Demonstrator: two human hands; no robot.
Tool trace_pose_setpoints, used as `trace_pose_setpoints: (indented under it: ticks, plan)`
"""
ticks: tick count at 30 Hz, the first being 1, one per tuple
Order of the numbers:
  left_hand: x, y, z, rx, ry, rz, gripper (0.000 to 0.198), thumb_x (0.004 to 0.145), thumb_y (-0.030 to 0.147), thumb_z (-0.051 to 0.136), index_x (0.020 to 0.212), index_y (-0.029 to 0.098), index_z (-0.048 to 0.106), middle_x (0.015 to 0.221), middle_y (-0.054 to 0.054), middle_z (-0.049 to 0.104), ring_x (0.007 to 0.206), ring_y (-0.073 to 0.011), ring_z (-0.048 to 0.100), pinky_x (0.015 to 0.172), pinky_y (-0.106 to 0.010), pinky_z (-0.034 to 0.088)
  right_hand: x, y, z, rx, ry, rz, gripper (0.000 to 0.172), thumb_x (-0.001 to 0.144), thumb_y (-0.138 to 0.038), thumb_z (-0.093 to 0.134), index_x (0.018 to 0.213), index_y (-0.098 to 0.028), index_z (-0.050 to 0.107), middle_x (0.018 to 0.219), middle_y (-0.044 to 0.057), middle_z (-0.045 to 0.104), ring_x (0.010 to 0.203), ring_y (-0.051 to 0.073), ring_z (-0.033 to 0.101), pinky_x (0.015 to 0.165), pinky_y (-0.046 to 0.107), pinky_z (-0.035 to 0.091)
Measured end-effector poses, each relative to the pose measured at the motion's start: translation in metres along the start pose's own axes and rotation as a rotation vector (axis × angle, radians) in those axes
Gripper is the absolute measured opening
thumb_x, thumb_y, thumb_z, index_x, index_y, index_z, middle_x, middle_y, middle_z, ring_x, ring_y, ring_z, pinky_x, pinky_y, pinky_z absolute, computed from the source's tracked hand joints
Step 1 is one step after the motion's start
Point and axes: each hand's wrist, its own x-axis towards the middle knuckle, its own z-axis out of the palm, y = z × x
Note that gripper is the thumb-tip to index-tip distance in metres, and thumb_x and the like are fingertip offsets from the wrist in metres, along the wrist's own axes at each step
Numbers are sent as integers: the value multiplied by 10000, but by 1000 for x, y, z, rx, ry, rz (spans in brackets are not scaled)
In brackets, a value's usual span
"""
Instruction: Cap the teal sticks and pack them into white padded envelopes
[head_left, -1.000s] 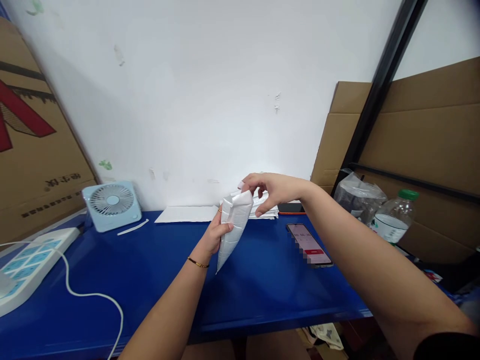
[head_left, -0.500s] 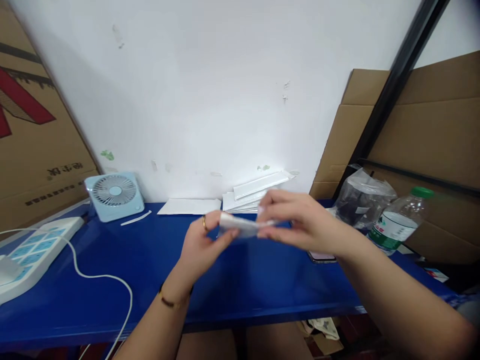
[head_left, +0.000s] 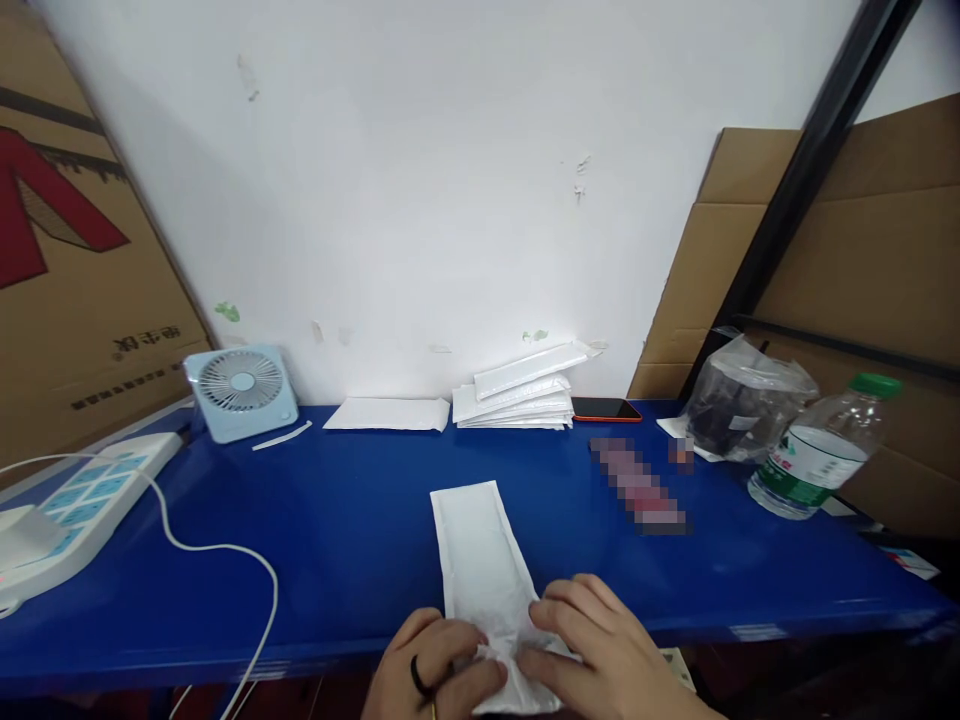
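A long white padded envelope (head_left: 480, 545) lies at the front edge of the blue table, its near end crumpled between my two hands. My left hand (head_left: 442, 665), with a dark ring, pinches the left side of that near end. From the right, my right hand (head_left: 592, 645) grips the other side, fingertips curled onto the paper. Whether anything is inside the envelope does not show. By the wall are a stack of similar white envelopes (head_left: 517, 400) and a single flat envelope (head_left: 386, 414).
On the left stand a light blue fan (head_left: 241, 390), a paper strip (head_left: 283, 436) and a power strip (head_left: 90, 525) with a white cable (head_left: 225, 549). A phone (head_left: 607, 410), a blurred-out object (head_left: 637, 485), a plastic bag (head_left: 742, 395) and a water bottle (head_left: 817, 455) are on the right.
Both hands have come down and toward me, from over the middle of the table to its front edge. The white envelope now lies lengthwise between them, and the phone by the wall is uncovered.
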Motion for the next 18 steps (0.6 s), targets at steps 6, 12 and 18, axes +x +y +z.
trace_pose_setpoints:
  ticks: [6, 12, 18]
  plan:
    - [38, -23, -6, -35, 67, -267, 491, 761, 163, 585, 1209, 300, 436, 1128, -67, 549, 1041, -193, 534, 875, -352, 445, 60, 0, -57, -142, -141, -30, 130, 797, -196, 469, 803, -231, 594, 639, 49, 556, 496, 183, 467, 425, 347, 319]
    - [74, -105, -18, -369, 477, -940, 1113, 521, 338, 806, 1391, 303, 113, 1441, -113, 203, 1314, -308, 228, 1038, -468, 278, 156, 31, -92, 167, 308, 155, 296, 840, -309, 507, 576, -179, 473, 550, -19, 385, 531, 105, 372, 504, 252, 281]
    - [87, -192, -37, -1035, 813, -1182, 628, 675, 254, 689, 1217, 279, 372, 1102, -74, 540, 806, -138, 596, 706, -307, 505, 234, 96, -8, 442, 444, 413, 420, 828, -484, 446, 551, -187, 340, 532, -49, 259, 500, 83, 277, 474, 231, 227]
